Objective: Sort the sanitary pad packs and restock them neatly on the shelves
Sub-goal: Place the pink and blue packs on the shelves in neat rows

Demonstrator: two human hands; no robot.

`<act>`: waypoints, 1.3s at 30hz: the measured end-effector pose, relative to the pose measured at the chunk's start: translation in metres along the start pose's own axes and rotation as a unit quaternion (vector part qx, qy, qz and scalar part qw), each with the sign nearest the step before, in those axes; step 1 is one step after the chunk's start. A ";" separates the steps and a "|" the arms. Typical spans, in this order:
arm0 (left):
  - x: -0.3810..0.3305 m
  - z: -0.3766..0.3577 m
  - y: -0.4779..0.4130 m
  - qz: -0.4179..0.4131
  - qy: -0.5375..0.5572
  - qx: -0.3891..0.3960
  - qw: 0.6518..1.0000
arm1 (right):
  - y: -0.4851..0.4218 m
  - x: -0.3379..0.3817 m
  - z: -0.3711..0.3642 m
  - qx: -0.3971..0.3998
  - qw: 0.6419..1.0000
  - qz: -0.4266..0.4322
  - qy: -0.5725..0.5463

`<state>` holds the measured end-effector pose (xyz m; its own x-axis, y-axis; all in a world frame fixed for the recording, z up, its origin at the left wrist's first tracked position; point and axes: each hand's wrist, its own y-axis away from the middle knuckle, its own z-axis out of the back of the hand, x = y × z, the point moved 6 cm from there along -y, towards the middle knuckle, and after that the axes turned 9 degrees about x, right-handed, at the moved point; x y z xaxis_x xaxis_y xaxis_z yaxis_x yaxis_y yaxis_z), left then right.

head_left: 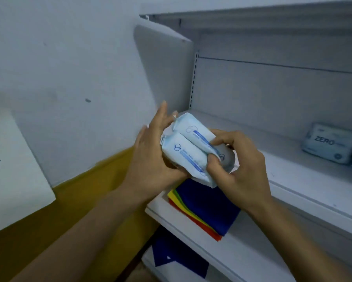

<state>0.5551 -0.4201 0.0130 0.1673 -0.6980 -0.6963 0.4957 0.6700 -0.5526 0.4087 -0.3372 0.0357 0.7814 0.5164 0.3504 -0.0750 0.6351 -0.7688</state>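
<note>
Shelf (283, 165) sits just behind two pad packs (183, 151); right hand (242, 165) pinches them, left hand (148, 155) presses flat.

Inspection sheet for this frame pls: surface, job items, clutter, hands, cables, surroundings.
Surface: white shelf, one pack lying at its right.
Job's things: held pad packs, light blue, at least two side by side, in front of the shelf's left end; ZERO pack lying on the shelf.
Clutter: coloured stack on the shelf below; blue item lower still, unclear what.
Hands: left hand against the packs' end, fingers straight; right hand pinches their other end.
Cables: nothing seen.
Surroundings: pale wall with a yellow band below; white panel at the left edge.
</note>
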 end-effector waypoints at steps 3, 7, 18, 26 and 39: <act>-0.012 -0.008 -0.008 0.012 0.071 0.036 0.997 | 0.000 -0.006 0.015 -0.005 0.996 -0.043 -0.077; -0.021 -0.017 -0.012 0.009 0.109 0.062 0.992 | 0.005 -0.015 0.024 -0.021 0.980 -0.105 -0.168; -0.016 -0.033 -0.021 0.050 0.262 0.080 0.960 | 0.008 -0.026 0.024 -0.006 0.927 -0.177 -0.331; -0.015 -0.066 -0.029 0.060 0.347 0.102 0.930 | 0.025 -0.047 0.034 0.056 0.918 -0.216 -0.327; -0.022 -0.173 -0.085 0.072 0.314 0.275 0.906 | 0.054 -0.135 0.106 -0.038 0.915 -0.265 -0.302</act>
<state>0.3622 -0.4178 -0.0037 -0.1687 -0.2154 -0.9618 0.8862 0.3941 -0.2437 0.2336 -0.3123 0.0034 0.2082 0.3861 0.8986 0.2757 0.8583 -0.4327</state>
